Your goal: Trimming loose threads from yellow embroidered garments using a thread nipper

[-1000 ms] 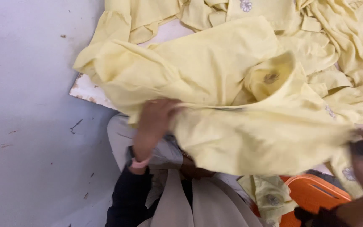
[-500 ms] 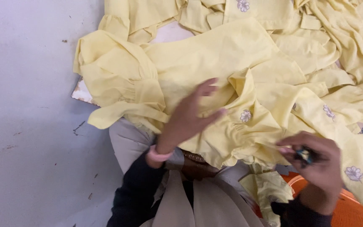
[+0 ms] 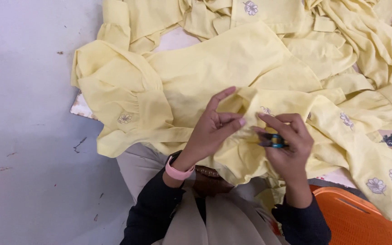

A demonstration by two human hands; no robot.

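Yellow garment point(image 3: 232, 68) pinched by left hand point(image 3: 214, 129), right hand point(image 3: 286, 140) fingers gripping small clippers point(image 3: 275, 141)

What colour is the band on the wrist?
Pink. The wristband sits on the left hand, seen clearly in the head view.

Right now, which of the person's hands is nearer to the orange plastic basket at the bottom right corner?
The right hand. It holds a small dark snipping tool against the yellow cloth, just up and left of the orange plastic basket. The left hand pinches the pale yellow cotton garment farther left.
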